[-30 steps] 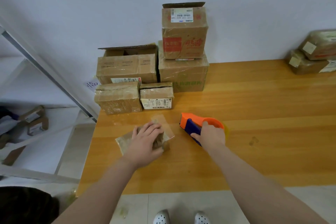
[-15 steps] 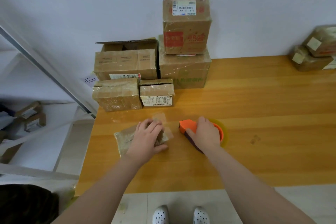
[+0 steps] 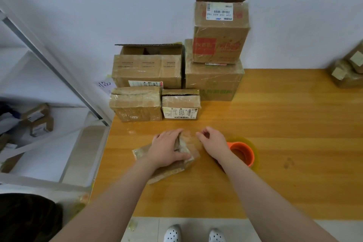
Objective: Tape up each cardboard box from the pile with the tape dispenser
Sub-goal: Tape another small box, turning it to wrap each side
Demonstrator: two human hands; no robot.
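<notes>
Orange tape dispenser (image 3: 242,152), brown cardboard boxes (image 3: 147,70), honey-yellow table (image 3: 294,143)

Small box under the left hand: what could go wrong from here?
1. What looks like clear tape lies loose by the right hand; it may crease or stick to the table.
2. The left hand holds the small box from above, so it might skid under a pull.
3. The right wrist could nudge the tape dispenser beside it.

- Small box (image 3: 169,172): flat, brown, glossy with tape, lying askew near the table's (image 3: 294,143) left front.
- Tape dispenser (image 3: 243,152): orange, just right of it, partly hidden.
- Pile (image 3: 147,70): five boxes behind, two seemingly open-topped.
</notes>
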